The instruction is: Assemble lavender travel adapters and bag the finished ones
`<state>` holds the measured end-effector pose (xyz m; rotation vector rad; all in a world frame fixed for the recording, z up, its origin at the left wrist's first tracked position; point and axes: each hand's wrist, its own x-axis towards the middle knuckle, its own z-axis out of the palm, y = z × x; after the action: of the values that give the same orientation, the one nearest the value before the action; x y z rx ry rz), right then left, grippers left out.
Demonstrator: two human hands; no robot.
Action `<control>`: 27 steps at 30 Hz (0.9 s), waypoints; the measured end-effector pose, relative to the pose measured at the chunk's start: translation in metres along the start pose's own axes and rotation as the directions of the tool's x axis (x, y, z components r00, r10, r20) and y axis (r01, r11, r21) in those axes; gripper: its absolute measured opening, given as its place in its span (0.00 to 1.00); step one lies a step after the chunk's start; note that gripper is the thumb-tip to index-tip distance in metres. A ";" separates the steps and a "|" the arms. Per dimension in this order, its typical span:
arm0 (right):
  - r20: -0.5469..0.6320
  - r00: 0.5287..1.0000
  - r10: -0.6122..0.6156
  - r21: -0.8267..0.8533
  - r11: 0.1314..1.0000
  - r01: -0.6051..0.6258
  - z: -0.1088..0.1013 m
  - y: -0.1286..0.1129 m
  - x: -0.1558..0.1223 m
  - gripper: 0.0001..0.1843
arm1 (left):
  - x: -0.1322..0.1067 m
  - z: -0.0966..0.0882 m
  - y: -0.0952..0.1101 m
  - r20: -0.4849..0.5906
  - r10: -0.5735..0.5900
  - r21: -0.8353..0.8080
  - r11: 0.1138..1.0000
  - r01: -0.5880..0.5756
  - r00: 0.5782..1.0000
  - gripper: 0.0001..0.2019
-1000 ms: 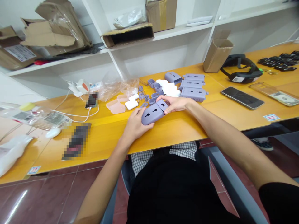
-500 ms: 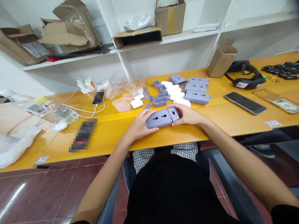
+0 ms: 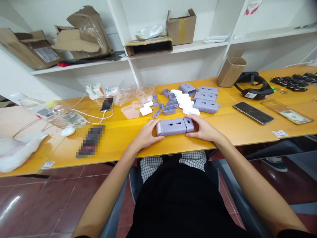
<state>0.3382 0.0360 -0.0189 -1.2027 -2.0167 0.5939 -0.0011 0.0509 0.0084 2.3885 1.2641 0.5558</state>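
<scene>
Two bare hands, one item held: from my remote seat I log the left hand point(image 3: 146, 135) and right hand point(image 3: 201, 129) closing on opposite ends of a lilac plastic adapter housing point(image 3: 170, 127), which lies flat near the front edge of the yellow desk point(image 3: 119, 138), socket slots facing up. The left fingers point(image 3: 157, 129) curve against its vented end, partly closed and in contact; the right fingers point(image 3: 190, 123) cup a short end cap, with a seam showing between cap and body. I judge that this two-ended hold keeps both parts lined up along that seam. Behind the hands, within easy reach, are a group of perforated lilac housings point(image 3: 206, 105), small lilac trays point(image 3: 170, 110), white foam pieces point(image 3: 184, 102), small grey metal parts point(image 3: 157, 107), and pale pink translucent pieces point(image 3: 131, 112), apparently sorted by kind. Further right lie a smartphone point(image 3: 254, 113), a clear phone case point(image 3: 286, 115), and a black head strap point(image 3: 252, 86), set apart from the lilac parts. Left of the hands sit a white computer mouse point(image 3: 68, 131) and a pixelated, unreadable object point(image 3: 91, 141).
</scene>
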 end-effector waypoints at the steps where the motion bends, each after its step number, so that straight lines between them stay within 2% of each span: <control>1: -0.003 1.000 0.003 -0.001 1.000 -0.003 0.000 0.000 -0.001 0.46 | -0.001 0.001 0.001 -0.003 0.007 0.007 1.000 -0.007 1.000 0.41; 6: -0.007 1.000 0.021 -0.007 1.000 -0.021 -0.001 0.002 -0.001 0.48 | -0.004 0.003 0.002 -0.018 0.042 0.022 0.999 -0.042 0.999 0.40; 9: 0.029 0.999 0.041 -0.001 0.999 -0.041 -0.004 0.003 -0.001 0.49 | -0.004 0.001 0.002 -0.002 0.052 0.005 0.999 -0.052 0.999 0.39; 14: 0.060 0.997 0.049 -0.009 0.999 -0.049 -0.008 0.001 0.000 0.45 | -0.004 0.000 0.003 0.019 0.034 -0.007 0.999 -0.034 0.999 0.39; 21: -0.049 0.997 0.058 -0.079 0.995 -0.062 -0.020 0.015 -0.007 0.44 | -0.006 -0.002 0.000 -0.038 0.011 0.029 1.000 -0.010 0.999 0.38; 27: -0.127 0.991 0.031 -0.241 0.969 -0.061 -0.032 0.027 -0.018 0.42 | -0.009 -0.001 0.000 -0.073 0.020 0.061 0.998 -0.015 0.997 0.38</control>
<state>0.3836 0.0335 -0.0232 -1.3986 -2.0044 0.2901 -0.0065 0.0433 0.0072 2.4516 1.3098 0.6243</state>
